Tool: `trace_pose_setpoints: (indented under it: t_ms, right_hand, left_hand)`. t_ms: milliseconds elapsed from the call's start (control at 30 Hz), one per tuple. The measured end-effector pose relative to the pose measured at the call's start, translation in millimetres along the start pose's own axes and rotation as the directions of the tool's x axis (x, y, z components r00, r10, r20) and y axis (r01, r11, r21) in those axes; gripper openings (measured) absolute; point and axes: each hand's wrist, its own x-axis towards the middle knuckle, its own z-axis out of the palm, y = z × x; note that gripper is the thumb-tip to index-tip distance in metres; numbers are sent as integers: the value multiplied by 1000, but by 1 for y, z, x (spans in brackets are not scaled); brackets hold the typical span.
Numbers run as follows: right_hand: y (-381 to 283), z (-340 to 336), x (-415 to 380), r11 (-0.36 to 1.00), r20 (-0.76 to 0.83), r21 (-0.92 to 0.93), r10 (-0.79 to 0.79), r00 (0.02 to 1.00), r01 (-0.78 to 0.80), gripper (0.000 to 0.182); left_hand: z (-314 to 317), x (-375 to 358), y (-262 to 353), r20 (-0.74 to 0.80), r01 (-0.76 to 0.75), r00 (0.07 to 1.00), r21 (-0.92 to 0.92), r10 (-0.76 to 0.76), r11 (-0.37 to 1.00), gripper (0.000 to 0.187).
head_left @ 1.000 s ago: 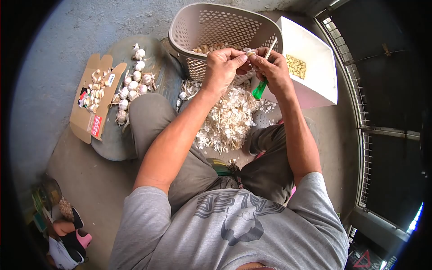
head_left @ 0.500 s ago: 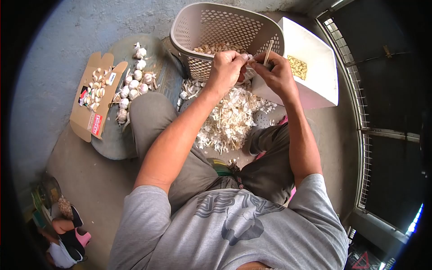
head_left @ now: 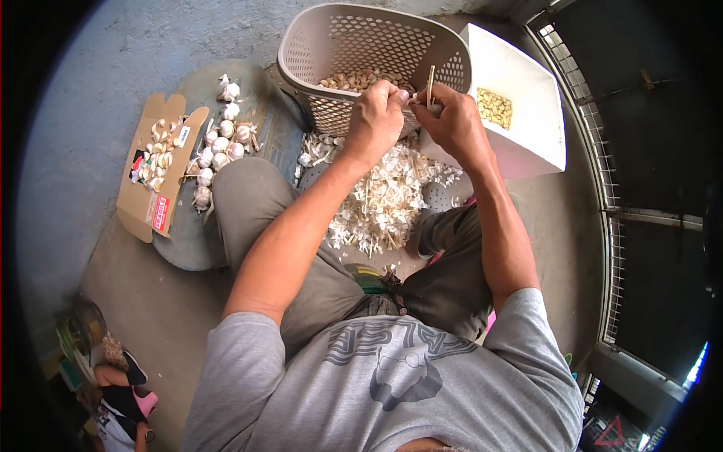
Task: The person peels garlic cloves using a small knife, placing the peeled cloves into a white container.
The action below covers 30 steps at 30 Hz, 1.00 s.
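Note:
Fingertips of my left hand (head_left: 376, 117) are pinched close to my right hand, above the near rim of the perforated basket (head_left: 331, 113). A small piece, perhaps garlic, shows between the two hands but is mostly hidden. My right hand (head_left: 454, 120) is closed around a garlic piece (head_left: 434, 110) whose pale dry stem (head_left: 431, 84) points up. Loose cloves (head_left: 361, 80) lie inside the basket. Below the hands is a heap of papery garlic skins (head_left: 384, 203). Whole garlic bulbs (head_left: 226, 129) sit on a worn round-ended surface at the left.
An opened cardboard box (head_left: 132, 197) with cloves lies at the far left. At the right, a white foam box (head_left: 531, 113) holds peeled cloves (head_left: 493, 109). Another person (head_left: 120, 395) is at the lower left. A metal-framed mesh (head_left: 614, 279) borders the right side.
My right hand has turned slightly, and the stem stands more upright. Both hands remain close together. The person at the lower left has shifted.

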Motion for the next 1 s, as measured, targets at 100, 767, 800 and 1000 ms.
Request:
trace_pose_setpoints:
  t_ms: [100,767,800,1000]
  right_hand:
    - [-1,-1,-1,1000,19,12,7,1000,-7,23]
    - [-5,14,-4,981,-30,193,16,999,-10,29]
    - [-8,15,-5,987,-44,158,26,999,-18,31]
    - [-21,17,-4,998,-1,21,-65,998,65,34]
  left_hand:
    - [-3,0,6,47,57,998,-88,-53,994,23]
    - [-6,-1,-4,242,362,931,-709,-273,605,23]
    - [-5,0,-5,219,357,931,-714,-293,603,22]
    - [0,3,-15,113,294,950,-647,-293,703,20]
